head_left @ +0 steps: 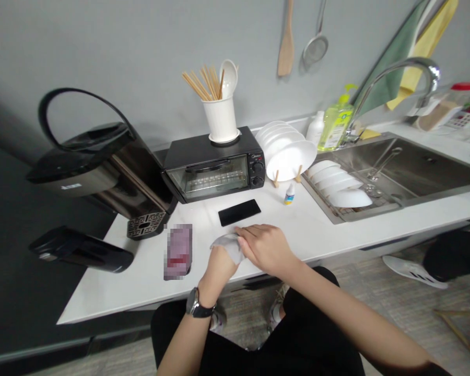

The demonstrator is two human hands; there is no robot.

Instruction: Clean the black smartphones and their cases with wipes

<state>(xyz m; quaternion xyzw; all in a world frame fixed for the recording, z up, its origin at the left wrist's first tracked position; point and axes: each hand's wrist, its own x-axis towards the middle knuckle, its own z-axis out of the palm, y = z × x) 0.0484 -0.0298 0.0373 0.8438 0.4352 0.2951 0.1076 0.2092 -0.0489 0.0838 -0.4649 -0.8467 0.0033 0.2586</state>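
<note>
A light grey cloth (230, 245) is wrapped over the fingers of my left hand (221, 262), which hides them. My right hand (267, 248) has its fingers closed on the cloth's right edge, above the counter's front edge. Just beyond both hands lies a black phone (239, 212). A second phone, blurred and purple (179, 250), is to the left of my left hand. The small white bottle (290, 194) with a blue and yellow label stands upright behind my right hand. On my left wrist is a black watch.
A black toaster oven (215, 169) bears a white utensil holder (221, 119). At the left are a tall dark appliance (109, 172) and a dark flask (82, 250). White plates (288, 156) stand right of the oven, beside the sink (411, 172). A person's shoe (413, 271) shows at right.
</note>
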